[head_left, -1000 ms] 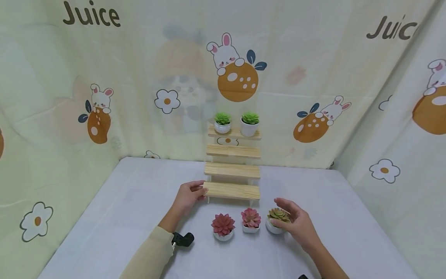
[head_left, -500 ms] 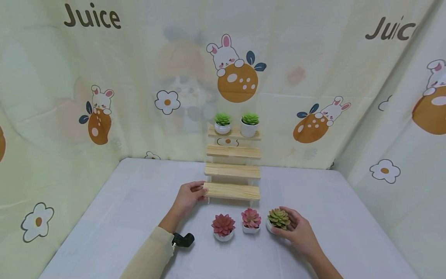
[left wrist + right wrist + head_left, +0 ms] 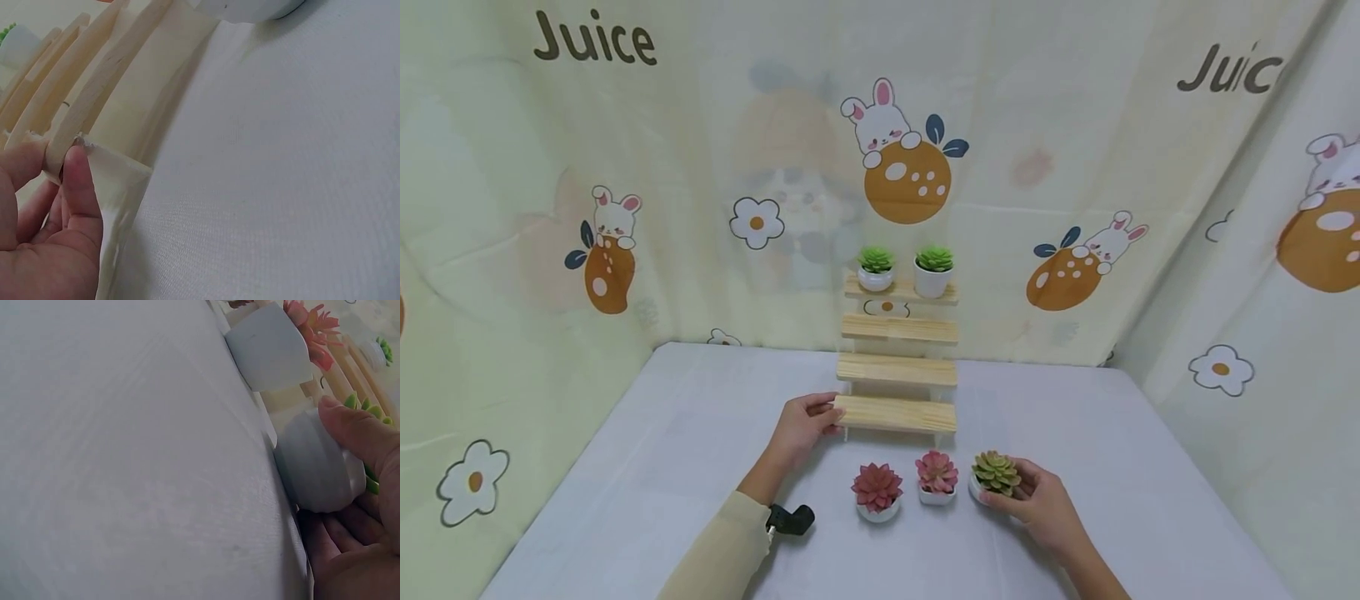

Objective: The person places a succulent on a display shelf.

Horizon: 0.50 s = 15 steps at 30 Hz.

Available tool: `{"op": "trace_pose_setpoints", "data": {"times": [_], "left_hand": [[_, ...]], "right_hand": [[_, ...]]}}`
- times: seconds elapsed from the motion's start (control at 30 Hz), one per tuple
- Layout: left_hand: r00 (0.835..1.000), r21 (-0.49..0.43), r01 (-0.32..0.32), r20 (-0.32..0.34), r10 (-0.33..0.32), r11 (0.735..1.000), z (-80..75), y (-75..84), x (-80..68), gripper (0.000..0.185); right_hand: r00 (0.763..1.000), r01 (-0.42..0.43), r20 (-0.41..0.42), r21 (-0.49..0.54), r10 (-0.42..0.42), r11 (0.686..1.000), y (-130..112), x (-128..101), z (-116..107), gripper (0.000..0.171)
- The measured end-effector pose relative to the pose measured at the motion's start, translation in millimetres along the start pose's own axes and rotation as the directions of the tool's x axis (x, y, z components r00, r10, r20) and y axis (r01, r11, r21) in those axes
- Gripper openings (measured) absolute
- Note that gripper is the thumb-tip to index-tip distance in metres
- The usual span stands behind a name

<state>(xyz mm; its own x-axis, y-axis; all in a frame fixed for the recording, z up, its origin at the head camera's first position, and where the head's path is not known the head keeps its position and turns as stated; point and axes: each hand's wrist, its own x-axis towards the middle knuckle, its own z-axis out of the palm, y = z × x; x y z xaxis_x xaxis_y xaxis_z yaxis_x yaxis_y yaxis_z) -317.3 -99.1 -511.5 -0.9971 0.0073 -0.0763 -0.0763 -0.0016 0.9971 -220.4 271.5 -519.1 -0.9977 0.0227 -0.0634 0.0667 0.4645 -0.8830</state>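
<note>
My left hand (image 3: 799, 427) pinches the left end of the lowest board of a wooden tiered shelf (image 3: 898, 414); in the left wrist view thumb and fingers sit on both faces of that board (image 3: 94, 94). My right hand (image 3: 1047, 507) holds a yellow-green potted succulent (image 3: 996, 473) by its white pot. The right wrist view has the thumb and fingers round this ribbed pot (image 3: 319, 465), which stands on the table. Left of it are a pink succulent (image 3: 936, 475) in a squarish white pot and a dark red succulent (image 3: 877, 487) in a round one.
Two green succulents in white pots, one left (image 3: 876, 268) and one right (image 3: 933, 271), stand on the top board. A white cloth covers the table (image 3: 700, 450). Behind the table hangs a printed curtain (image 3: 700, 150). A black wrist camera (image 3: 793, 518) is on the left wrist.
My right hand has come down and closed round the yellow-green succulent's pot. My left hand stays on the lowest board. The head view has shifted slightly.
</note>
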Motion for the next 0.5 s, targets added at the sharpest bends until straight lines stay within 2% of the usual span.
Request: {"op": "trace_pose_setpoints", "data": {"times": [0.27,0.5], "left_hand": [[1.0,0.019,-0.003,0.01,0.002,1.0,-2.3,-6.2,4.2,0.038],[1.0,0.013,0.005,0.002,-0.005,1.0,-1.8,-5.5,5.3,0.038]], "right_hand": [[1.0,0.008,-0.006,0.001,-0.008,1.0,0.0,-1.9,2.4,0.074],[1.0,0.008,-0.01,-0.002,-0.008,1.0,-1.1,-2.3,2.4,0.078]]}}
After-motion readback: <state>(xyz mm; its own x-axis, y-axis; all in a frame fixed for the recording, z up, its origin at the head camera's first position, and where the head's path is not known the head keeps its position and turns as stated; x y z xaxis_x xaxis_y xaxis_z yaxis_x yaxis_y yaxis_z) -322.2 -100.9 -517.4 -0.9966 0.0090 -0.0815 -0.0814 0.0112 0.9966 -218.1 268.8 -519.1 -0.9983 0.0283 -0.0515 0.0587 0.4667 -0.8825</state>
